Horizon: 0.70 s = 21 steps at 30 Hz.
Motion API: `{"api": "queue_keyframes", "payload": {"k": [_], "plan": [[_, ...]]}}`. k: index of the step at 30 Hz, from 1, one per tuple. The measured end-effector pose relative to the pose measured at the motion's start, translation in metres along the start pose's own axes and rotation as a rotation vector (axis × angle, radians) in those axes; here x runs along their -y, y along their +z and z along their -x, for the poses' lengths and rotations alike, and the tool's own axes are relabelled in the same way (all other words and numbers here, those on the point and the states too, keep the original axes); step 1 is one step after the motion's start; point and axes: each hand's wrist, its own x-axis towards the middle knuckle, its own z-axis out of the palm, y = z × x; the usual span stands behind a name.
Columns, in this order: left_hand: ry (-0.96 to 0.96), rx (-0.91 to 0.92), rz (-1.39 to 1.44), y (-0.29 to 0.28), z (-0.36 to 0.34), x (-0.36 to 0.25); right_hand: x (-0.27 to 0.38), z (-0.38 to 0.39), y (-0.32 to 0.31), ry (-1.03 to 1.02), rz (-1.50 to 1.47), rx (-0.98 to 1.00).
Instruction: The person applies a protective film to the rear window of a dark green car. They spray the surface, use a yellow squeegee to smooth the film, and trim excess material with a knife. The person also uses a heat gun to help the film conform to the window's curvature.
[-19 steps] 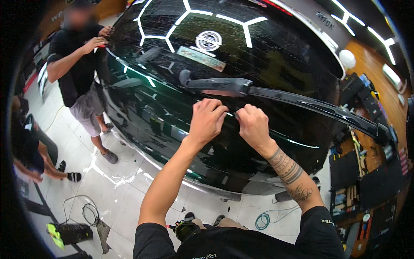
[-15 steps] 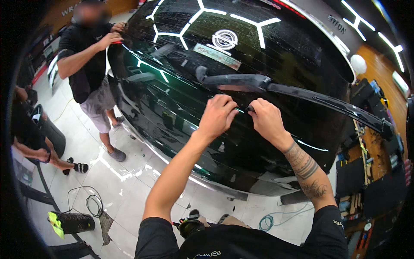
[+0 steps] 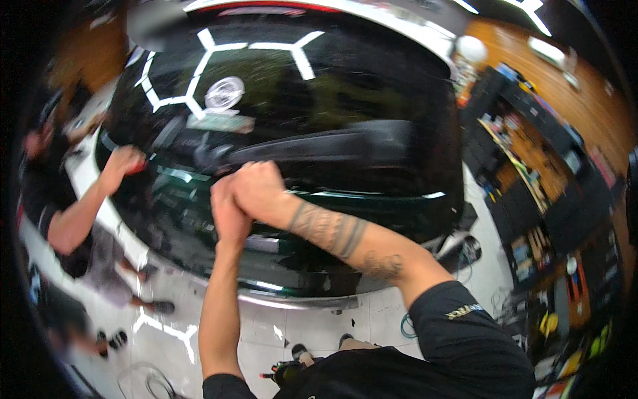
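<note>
My right hand point(image 3: 256, 186), with a tattooed forearm, is closed at the lower edge of a dark green car's rear window point(image 3: 345, 90); whatever it grips is hidden. My left hand point(image 3: 230, 211) is just beneath and beside it, overlapping, its fingers mostly hidden and blurred. Both are on or close to the glossy tailgate point(image 3: 352, 233), just below the blurred dark wiper point(image 3: 319, 149). To the left, a co-worker's hand point(image 3: 118, 165) holds a small red object point(image 3: 137, 165) against the car.
A co-worker point(image 3: 53, 206) stands at the left, with another person point(image 3: 60, 319) lower behind. A cluttered black workbench point(image 3: 531, 173) lines the wooden wall at the right. Hoses point(image 3: 149, 382) and white floor tiles point(image 3: 252, 332) show below.
My hands have come together, my right crossing leftward over my left. The co-worker's hand has moved down along the car. The view has swung, shifting the car leftward in the picture.
</note>
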Motion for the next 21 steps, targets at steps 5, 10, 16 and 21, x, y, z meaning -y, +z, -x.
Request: {"api": "queue_keyframes", "payload": {"k": [5, 10, 16, 21], "plan": [[0.198, 0.086, -0.306, -0.010, -0.001, -0.002, -0.057, 0.085, 0.004, 0.075, -0.009, -0.212], [0.183, 0.105, -0.368, -0.008, -0.001, -0.008, -0.158, 0.208, -0.024, 0.177, 0.007, -0.163], [0.165, 0.093, -0.528, 0.016, 0.000, -0.031, -0.242, 0.286, -0.039, 0.207, -0.089, -0.103], [0.207, 0.205, -0.448, 0.053, 0.032, -0.110, -0.267, 0.299, -0.035, 0.092, -0.075, -0.102]]}}
